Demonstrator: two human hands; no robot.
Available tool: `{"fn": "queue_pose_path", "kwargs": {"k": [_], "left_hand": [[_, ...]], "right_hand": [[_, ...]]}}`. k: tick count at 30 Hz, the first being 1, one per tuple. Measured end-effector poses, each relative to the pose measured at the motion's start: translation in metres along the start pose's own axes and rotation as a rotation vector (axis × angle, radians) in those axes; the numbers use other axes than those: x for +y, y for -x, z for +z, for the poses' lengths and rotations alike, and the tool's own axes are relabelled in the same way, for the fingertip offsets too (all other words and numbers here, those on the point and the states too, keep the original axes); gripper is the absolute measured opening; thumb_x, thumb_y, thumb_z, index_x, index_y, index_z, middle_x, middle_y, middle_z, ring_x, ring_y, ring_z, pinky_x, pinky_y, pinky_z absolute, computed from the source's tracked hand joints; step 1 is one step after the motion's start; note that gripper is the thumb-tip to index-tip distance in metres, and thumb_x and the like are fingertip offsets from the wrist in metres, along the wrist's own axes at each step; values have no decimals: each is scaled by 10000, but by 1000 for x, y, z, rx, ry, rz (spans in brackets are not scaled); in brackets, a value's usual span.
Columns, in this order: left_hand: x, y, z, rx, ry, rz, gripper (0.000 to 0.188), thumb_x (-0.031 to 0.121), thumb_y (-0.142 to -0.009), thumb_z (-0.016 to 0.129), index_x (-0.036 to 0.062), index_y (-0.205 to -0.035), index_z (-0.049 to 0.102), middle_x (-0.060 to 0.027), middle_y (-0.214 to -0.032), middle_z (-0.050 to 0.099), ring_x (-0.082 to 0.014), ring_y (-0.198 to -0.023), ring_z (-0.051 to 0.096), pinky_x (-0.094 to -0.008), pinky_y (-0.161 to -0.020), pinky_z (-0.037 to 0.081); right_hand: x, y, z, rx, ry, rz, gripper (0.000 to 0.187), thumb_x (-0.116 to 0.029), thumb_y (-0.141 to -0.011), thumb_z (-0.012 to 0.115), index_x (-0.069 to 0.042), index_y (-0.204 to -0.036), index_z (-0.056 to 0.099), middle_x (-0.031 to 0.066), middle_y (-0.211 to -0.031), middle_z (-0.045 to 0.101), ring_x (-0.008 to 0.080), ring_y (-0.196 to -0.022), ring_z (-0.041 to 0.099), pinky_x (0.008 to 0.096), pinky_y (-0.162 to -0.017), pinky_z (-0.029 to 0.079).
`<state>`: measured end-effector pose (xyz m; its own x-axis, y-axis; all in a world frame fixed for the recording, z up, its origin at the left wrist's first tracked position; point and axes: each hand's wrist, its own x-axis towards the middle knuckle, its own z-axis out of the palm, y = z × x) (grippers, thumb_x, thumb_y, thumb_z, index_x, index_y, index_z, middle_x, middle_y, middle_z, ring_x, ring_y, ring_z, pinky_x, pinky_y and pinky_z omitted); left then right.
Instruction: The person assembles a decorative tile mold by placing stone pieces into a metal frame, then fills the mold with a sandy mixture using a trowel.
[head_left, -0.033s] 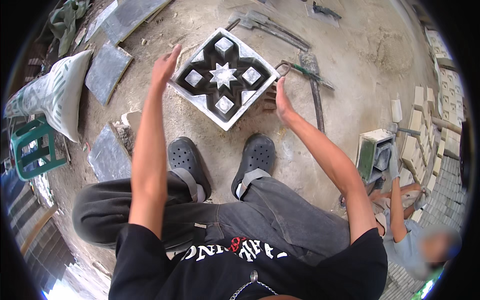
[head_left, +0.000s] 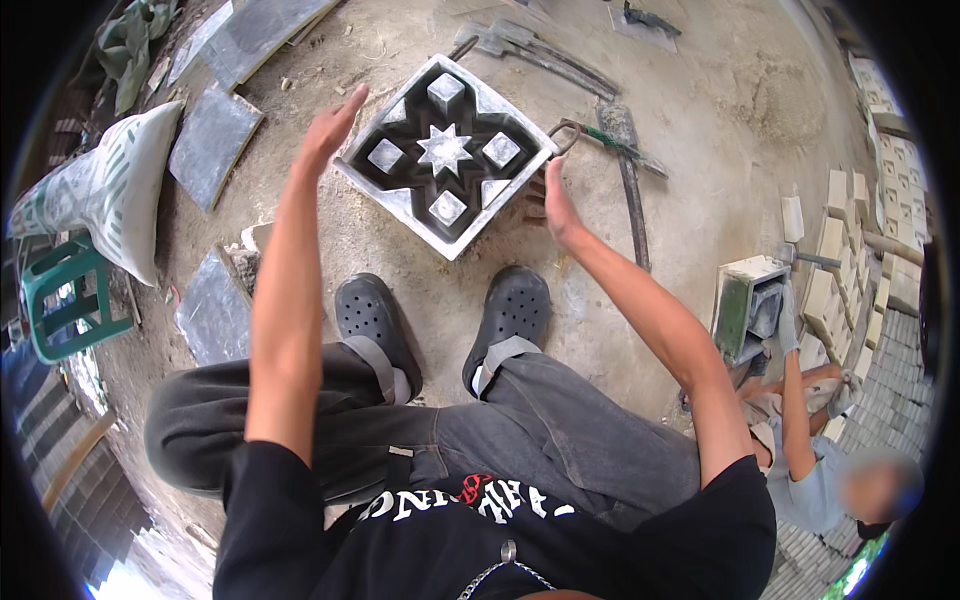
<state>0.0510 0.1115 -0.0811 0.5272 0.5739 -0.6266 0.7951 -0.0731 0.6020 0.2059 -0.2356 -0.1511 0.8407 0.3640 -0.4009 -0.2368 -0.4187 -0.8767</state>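
In front of my feet a square metal mold (head_left: 452,247) sits turned cornerwise on the ground. Inside it are an eight-pointed star at the centre and square blocks around it, all dusted white. My left hand (head_left: 332,128) is beside the mold's upper left side, its fingers stretched out and seen edge-on, holding nothing. At the right corner, just below a ring-shaped metal handle (head_left: 568,136), my right hand (head_left: 562,205) has its fingers spread along the mold's side. The frame does not show clearly whether those fingertips touch it.
Metal bars (head_left: 632,190) lie beyond the mold. Flat grey slabs (head_left: 213,147), a filled white sack (head_left: 120,190) and a green stool (head_left: 75,300) are on the left. At right a person in gloves handles a green mold (head_left: 745,310) near stacked pale blocks (head_left: 835,260).
My left forearm has swung slightly left. My right hand has shifted a little left, closer to the mold. The mold has barely moved, if at all.
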Motion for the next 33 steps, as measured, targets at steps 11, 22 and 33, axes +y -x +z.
{"fn": "queue_pose_path", "kwargs": {"k": [11,22,33], "left_hand": [[5,3,21,-430,133,6,1025,871,-828,282,196,-1583,130,-141,-1636,103,-319,-1494,145,-530,-1192,145],[-4,11,32,-308,104,59,1006,838,-864,259,120,-1567,215,-173,-1601,232,-329,-1470,236,-462,-1201,127],[24,-18,8,-200,-638,149,844,762,-924,279,96,-1325,609,-202,-1374,558,-386,-1298,503,-433,-1084,381]], "right_hand": [[-65,32,4,-528,478,90,1000,-789,-875,374,164,-922,673,369,-955,654,416,-1030,638,432,-915,455],[-43,26,9,-567,602,83,1208,-868,-843,126,215,-1030,629,454,-1088,575,508,-1198,528,463,-1048,380],[-62,4,-26,-764,801,-11,1095,-859,-830,360,167,-1117,615,358,-1083,640,434,-1078,630,436,-937,470]]}}
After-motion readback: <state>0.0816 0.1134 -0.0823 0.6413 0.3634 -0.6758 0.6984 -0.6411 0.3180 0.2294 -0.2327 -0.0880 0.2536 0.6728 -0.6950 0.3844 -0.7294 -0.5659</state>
